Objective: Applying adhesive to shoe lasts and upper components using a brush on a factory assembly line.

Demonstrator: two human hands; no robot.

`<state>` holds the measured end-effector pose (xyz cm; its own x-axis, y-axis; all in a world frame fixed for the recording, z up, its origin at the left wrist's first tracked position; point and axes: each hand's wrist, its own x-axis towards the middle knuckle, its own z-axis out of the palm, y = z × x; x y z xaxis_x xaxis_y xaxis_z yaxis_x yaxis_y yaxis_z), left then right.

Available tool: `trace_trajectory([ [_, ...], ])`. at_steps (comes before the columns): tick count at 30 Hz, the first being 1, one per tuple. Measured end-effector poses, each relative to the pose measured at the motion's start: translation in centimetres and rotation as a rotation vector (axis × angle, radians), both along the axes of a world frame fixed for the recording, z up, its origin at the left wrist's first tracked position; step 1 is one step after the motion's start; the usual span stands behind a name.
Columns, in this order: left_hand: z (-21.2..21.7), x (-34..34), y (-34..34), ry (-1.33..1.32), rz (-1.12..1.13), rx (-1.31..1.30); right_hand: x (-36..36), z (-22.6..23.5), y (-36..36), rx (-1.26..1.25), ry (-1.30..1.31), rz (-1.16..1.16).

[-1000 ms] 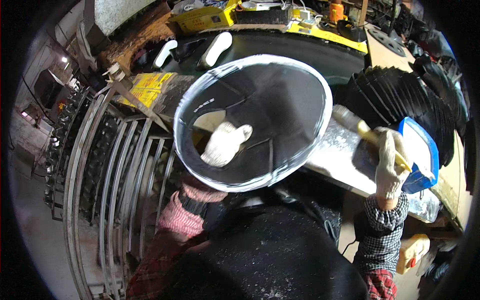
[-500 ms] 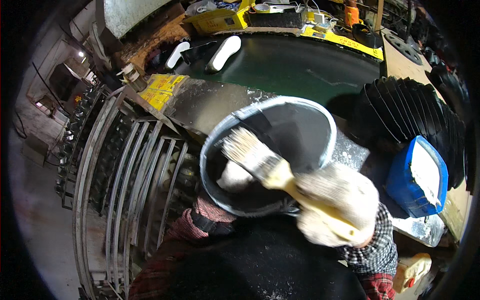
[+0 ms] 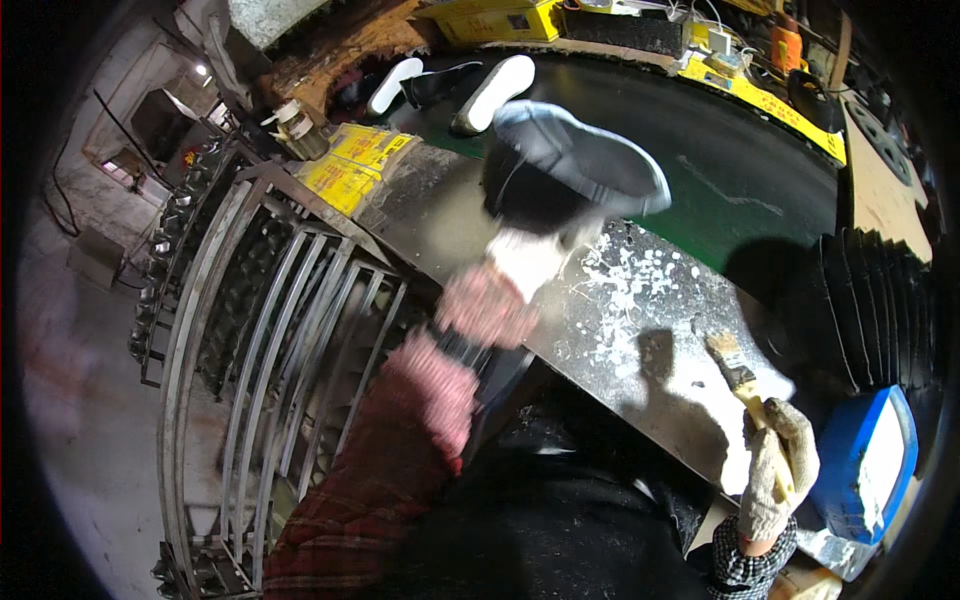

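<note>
My left hand (image 3: 525, 262), in a white glove and blurred, holds a black shoe upper (image 3: 540, 180) with a white-coated rim out over the edge of the dark green belt. Its fingers are partly hidden beneath the upper. My right hand (image 3: 780, 462), also gloved, is closed round the handle of a paintbrush (image 3: 738, 372) with pale, crusted bristles. The brush points away from me above the white-splashed metal ledge (image 3: 630, 300). Right beside that hand stands a blue container (image 3: 845, 465) with white contents.
Two shoes with white soles (image 3: 498, 92) lie on the dark belt (image 3: 740, 150) at the far left. Black curved pieces (image 3: 870, 310) stand stacked at the right. A metal rack (image 3: 290, 360) stands at the left. Yellow boxes (image 3: 490, 22) line the back.
My left hand has carried the upper forward, away from my body, and it now tilts over the belt. My right hand has moved the brush right, from above the upper to near the blue container.
</note>
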<state>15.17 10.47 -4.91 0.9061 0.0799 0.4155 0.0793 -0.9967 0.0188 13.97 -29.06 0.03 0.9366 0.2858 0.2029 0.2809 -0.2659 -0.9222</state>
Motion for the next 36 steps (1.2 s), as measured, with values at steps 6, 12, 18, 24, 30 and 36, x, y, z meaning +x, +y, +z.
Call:
trace_trajectory([
  [6, 1.1, -0.3, 6.4, -0.207, -0.359, 0.319, 0.0, 0.9, 2.3, 0.140, -0.019, 0.012],
  [12, 0.6, -23.4, 6.5, -0.612, 0.403, -1.463, -2.1, 1.4, 5.6, 0.016, -0.107, 0.225],
  [18, -3.5, -57.7, 2.8, 0.049, 1.626, -0.350, -5.1, 3.1, 12.2, -0.094, -0.028, 0.543],
  [24, -5.6, -79.5, -0.3, -0.124, 2.212, 0.137, -8.7, 4.9, 15.2, -0.104, -0.123, 0.627],
  [30, -10.1, -79.0, 1.5, -0.281, 1.838, -0.325, -12.8, 7.6, 13.8, -0.180, -0.058, 0.532],
  [36, -17.2, -79.6, 4.4, -0.879, 1.204, -1.148, -12.8, 6.4, 11.4, -0.123, -0.136, 0.476],
])
